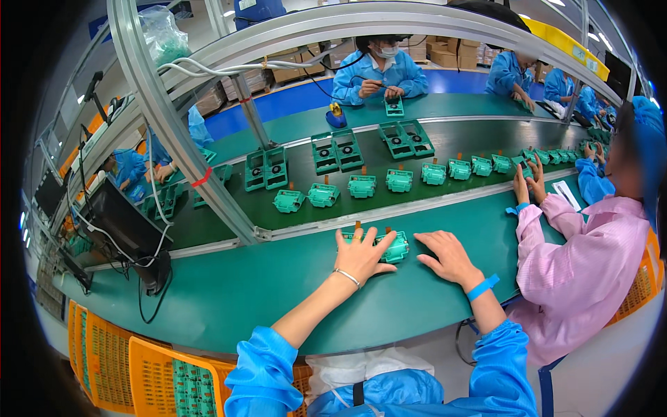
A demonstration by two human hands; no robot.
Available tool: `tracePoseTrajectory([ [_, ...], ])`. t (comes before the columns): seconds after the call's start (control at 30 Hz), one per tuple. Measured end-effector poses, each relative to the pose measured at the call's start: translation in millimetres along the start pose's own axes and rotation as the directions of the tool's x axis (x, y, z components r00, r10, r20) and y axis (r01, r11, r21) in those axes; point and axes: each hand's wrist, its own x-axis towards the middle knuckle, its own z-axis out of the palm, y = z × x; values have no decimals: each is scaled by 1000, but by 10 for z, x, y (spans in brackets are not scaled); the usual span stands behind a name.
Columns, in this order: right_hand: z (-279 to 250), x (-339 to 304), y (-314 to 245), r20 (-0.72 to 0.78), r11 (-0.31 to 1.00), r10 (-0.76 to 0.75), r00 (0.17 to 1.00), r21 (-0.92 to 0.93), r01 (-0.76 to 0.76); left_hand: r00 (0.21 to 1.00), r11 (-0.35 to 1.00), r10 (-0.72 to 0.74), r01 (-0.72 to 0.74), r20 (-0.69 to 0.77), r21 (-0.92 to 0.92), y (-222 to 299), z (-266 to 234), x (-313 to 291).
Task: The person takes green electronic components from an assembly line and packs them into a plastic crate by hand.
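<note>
Two small green plastic housings lie side by side on the near green bench, each with a short brown tab at its far edge. My left hand, with a ring and a bangle [359,256], spans both from above. Its thumb and index finger bracket the right housing [396,247], while the other fingers cover most of the left housing [345,237]. To the right of them, my right hand [447,257], with a blue wrist strap, is held low over the bench. Its fingers are stretched out, with nothing in them and a small gap from the housings.
Beyond a metal rail, a dark green belt [278,217] carries a row of similar housings [362,185] and larger green trays [406,139]. A slanted metal post [182,132] and a monitor [125,221] stand left. At right sits a co-worker in pink [583,257]. Orange crates [149,368] are lower left.
</note>
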Motion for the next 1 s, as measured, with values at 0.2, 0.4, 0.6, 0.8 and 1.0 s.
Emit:
tracePoseTrajectory([
  [0.2, -17, -17, 54, 1, 1000, 25, 1000, -2, -25, 963, 980, 197, -194, -181, 37, -78, 154, 142],
  [0.4, -45, -58, 87, -20, 1000, 10, 1000, -2, -10, 980, 987, 158, -155, -122, 31, -11, 156, 196],
  [0.6, -43, -89, 50, 0, 999, 27, 1000, 32, -27, 993, 993, 90, -96, -73, -72, -128, -174, -50],
  [0.8, 8, -130, 127, -23, 997, -29, 999, 65, 30, 981, 993, -104, 93, -165, -74, -788, -1770, -1397],
  [1.0, -90, -241, 201, 77, 999, 28, 997, 22, -30, 581, 649, -757, 719, -298, -250, -1411, -2735, -3457],
])
